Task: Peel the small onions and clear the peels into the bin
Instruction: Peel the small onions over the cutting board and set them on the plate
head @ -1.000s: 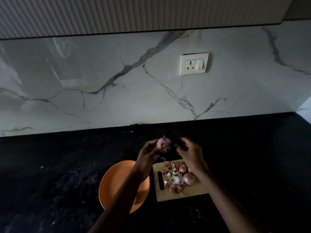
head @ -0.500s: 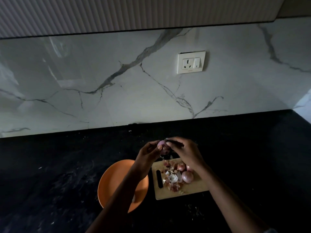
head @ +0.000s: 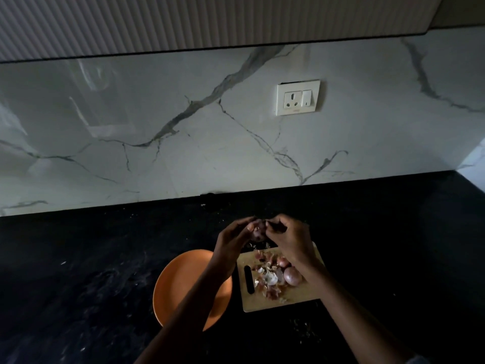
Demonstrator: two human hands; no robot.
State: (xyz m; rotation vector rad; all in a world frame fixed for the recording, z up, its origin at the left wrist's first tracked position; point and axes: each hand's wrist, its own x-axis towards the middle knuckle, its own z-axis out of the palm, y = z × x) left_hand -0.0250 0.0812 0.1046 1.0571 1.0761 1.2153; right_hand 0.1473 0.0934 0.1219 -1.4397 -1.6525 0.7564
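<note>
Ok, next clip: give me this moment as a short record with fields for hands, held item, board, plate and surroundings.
left hand: left hand grips a small onion above the counter
right hand: right hand pinches at the top of the same onion
board: wooden cutting board carries a pile of peels and at least two more onions
plate: orange plate, left of the board, nothing seen on it
surroundings: black counter, marble backsplash with wall socket
bin: not in view

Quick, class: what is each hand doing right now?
Left hand: holds the onion.
Right hand: fingers curled at the onion's top, pinching it; whether it also holds something dark cannot be told.
</note>
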